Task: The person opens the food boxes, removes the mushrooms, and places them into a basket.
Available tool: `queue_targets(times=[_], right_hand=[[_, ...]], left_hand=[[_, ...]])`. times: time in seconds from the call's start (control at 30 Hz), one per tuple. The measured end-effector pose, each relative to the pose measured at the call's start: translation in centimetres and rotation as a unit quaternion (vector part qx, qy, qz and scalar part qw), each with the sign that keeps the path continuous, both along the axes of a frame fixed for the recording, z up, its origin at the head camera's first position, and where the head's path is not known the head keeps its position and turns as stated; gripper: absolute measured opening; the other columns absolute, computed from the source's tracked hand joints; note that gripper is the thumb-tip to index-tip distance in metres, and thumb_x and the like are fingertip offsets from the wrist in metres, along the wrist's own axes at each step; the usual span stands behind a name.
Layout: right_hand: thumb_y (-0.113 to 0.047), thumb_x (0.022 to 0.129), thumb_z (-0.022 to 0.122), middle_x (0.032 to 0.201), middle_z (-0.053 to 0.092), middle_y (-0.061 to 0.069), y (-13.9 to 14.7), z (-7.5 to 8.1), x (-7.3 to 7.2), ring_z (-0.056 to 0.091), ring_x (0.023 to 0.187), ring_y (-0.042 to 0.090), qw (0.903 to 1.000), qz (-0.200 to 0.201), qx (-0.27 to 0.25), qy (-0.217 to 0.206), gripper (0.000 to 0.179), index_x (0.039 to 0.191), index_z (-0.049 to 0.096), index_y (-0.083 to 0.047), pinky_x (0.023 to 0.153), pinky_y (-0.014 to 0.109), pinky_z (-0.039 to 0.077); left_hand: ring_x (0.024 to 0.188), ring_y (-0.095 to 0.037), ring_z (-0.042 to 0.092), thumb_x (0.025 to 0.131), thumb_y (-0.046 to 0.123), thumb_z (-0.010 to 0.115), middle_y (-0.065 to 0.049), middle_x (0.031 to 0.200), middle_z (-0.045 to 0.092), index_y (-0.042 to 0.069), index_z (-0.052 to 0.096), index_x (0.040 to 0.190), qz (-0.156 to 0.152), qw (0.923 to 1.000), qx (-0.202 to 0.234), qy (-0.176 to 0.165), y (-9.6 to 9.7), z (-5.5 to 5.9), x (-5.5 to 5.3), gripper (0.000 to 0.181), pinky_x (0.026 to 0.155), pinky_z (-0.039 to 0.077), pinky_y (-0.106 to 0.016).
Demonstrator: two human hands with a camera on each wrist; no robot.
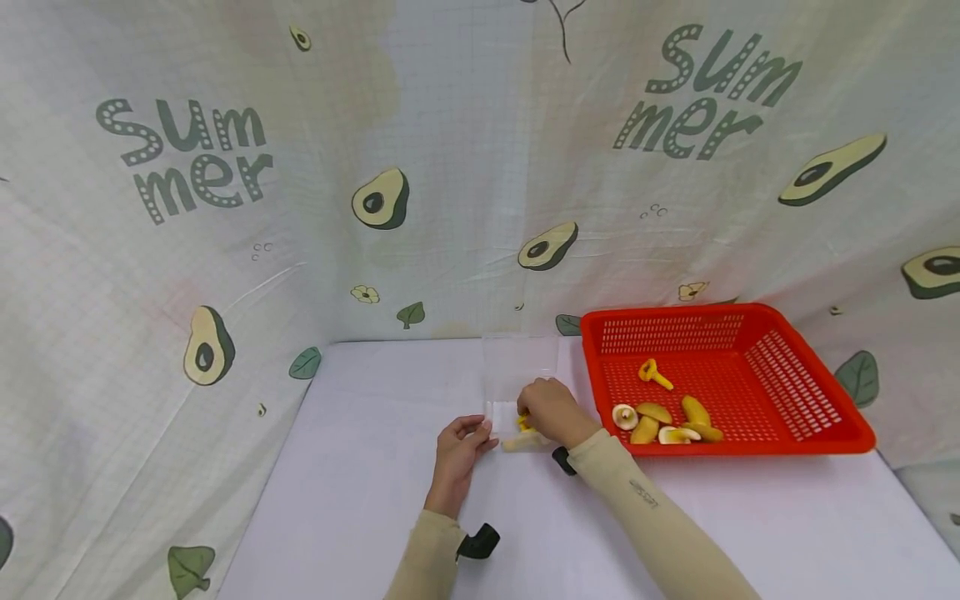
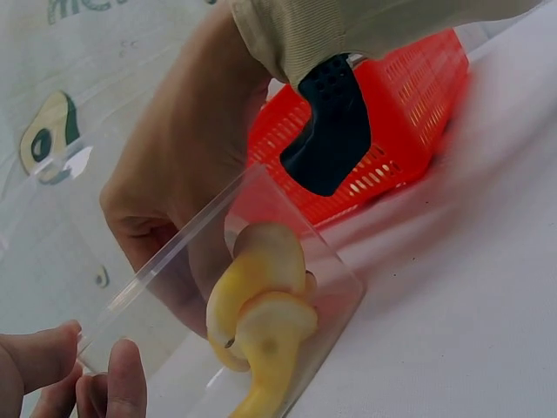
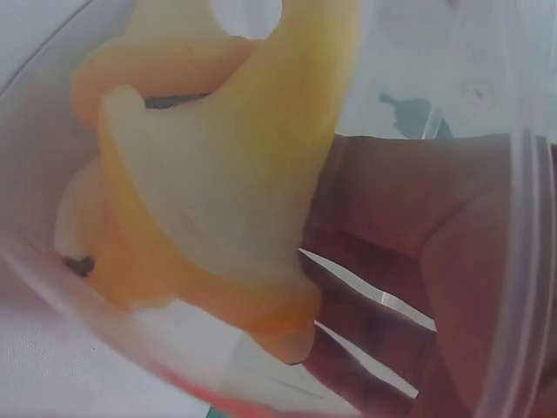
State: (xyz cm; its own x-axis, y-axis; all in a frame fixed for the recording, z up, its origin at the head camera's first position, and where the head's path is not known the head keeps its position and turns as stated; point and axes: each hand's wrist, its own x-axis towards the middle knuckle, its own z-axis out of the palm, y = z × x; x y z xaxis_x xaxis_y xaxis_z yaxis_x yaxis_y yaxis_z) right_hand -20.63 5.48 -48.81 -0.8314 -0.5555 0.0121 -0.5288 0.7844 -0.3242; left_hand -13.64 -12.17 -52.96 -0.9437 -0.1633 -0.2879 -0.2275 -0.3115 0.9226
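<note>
The lower-centre clear box point(image 1: 504, 418), pinched by the left hand point(image 1: 459, 446), may tip if the right hand point(image 1: 553, 408), gripping a yellow mushroom point(image 1: 523, 423), pushes.

Forearms point(image 1: 637, 500) angled inward, left fingers point(image 2: 128, 381) bent, right fingers point(image 3: 364, 322) downward.

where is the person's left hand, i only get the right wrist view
Observer: The left hand is pinching the edge of the clear box, as the left wrist view shows.
Operator: ok what stands to the right of the box
Observer: A red basket, plain in the head view.
Operator: anything in it
Observer: Yes, several mushrooms lie along its near side, toward the left.
</note>
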Motion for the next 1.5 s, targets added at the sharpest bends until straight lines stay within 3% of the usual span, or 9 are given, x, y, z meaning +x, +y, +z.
queue_targets(times=[0.13, 0.37, 0.53, 0.77, 0.93, 1.07, 1.3, 1.5], right_hand=[[-0.007, 0.089, 0.084, 0.092, 0.079, 0.01, 0.0, -0.1, -0.1, 0.063, 0.079, 0.026, 0.9999, -0.002, 0.007, 0.008, 0.005, 0.094, 0.085, -0.006, 0.082, 0.041, 0.059], [-0.004, 0.088, 0.083, 0.084, 0.075, 0.005, 0.2, -0.5, -0.1, 0.063, 0.077, 0.025, 0.9953, 0.019, 0.019, 0.093, 0.007, 0.087, 0.084, -0.011, 0.073, 0.039, 0.056], [-0.005, 0.089, 0.082, 0.085, 0.074, 0.002, 0.5, -0.8, 0.2, 0.063, 0.081, 0.024, 0.9907, 0.019, -0.011, 0.135, 0.008, 0.09, 0.084, -0.013, 0.074, 0.037, 0.054], [-0.006, 0.092, 0.081, 0.098, 0.077, -0.001, 0.8, -1.3, 0.5, 0.065, 0.095, 0.021, 0.9791, 0.014, -0.074, 0.189, 0.01, 0.099, 0.084, -0.013, 0.085, 0.035, 0.056], [-0.004, 0.09, 0.083, 0.103, 0.078, -0.001, 0.8, -1.0, 0.6, 0.065, 0.101, 0.021, 0.9612, 0.002, -0.114, 0.251, 0.016, 0.102, 0.083, -0.013, 0.093, 0.037, 0.058], [-0.004, 0.086, 0.087, 0.102, 0.077, 0.0, 1.0, -0.6, 0.8, 0.065, 0.101, 0.022, 0.9422, 0.0, -0.153, 0.298, 0.02, 0.104, 0.083, -0.012, 0.092, 0.039, 0.059], [-0.005, 0.084, 0.089, 0.1, 0.077, 0.003, 1.6, -0.3, 1.6, 0.067, 0.099, 0.025, 0.9112, 0.0, -0.236, 0.338, 0.022, 0.105, 0.082, -0.007, 0.09, 0.041, 0.06], [-0.007, 0.085, 0.087, 0.103, 0.077, 0.006, 2.6, 0.2, 2.8, 0.069, 0.1, 0.027, 0.8819, 0.0, -0.269, 0.387, 0.022, 0.107, 0.081, -0.006, 0.089, 0.042, 0.061]], left_hand=[[0.081, -0.016, 0.067, 0.099, -0.006, 0.068, -0.007, 0.096, 0.059, -0.02, 0.056, 0.124, 0.001, 1.0, 0.001, 0.001, 0.1, 0.0, 0.1, 0.031, 0.074, 0.065, -0.023], [0.081, -0.016, 0.067, 0.099, -0.005, 0.069, -0.007, 0.097, 0.059, -0.02, 0.055, 0.125, 0.003, 1.0, 0.008, -0.001, 0.1, 0.1, 0.1, 0.033, 0.074, 0.064, -0.022], [0.08, -0.015, 0.068, 0.099, -0.005, 0.07, -0.007, 0.097, 0.059, -0.018, 0.058, 0.122, 0.005, 1.0, 0.003, -0.004, 0.1, 0.0, 0.2, 0.029, 0.074, 0.064, -0.023], [0.078, -0.013, 0.067, 0.099, -0.005, 0.069, -0.007, 0.098, 0.06, -0.016, 0.059, 0.122, 0.005, 0.9999, 0.003, -0.012, 0.1, 0.0, 0.5, 0.027, 0.074, 0.064, -0.023], [0.079, -0.014, 0.067, 0.099, -0.003, 0.07, -0.008, 0.1, 0.06, -0.016, 0.058, 0.122, 0.0, 1.0, 0.002, -0.008, 0.0, 0.1, 0.4, 0.028, 0.075, 0.064, -0.023], [0.081, -0.016, 0.068, 0.099, -0.004, 0.069, -0.008, 0.099, 0.06, -0.016, 0.058, 0.121, -0.002, 1.0, 0.001, -0.005, -0.1, -0.1, 0.3, 0.027, 0.075, 0.064, -0.023], [0.082, -0.016, 0.069, 0.099, -0.002, 0.07, -0.008, 0.1, 0.061, -0.016, 0.058, 0.123, -0.002, 1.0, -0.001, -0.01, -0.1, -0.1, 0.2, 0.03, 0.076, 0.065, -0.023], [0.083, -0.016, 0.069, 0.1, -0.002, 0.07, -0.008, 0.102, 0.06, -0.018, 0.056, 0.127, -0.007, 0.9999, -0.003, -0.009, -0.1, -0.1, 0.2, 0.034, 0.076, 0.065, -0.023]])
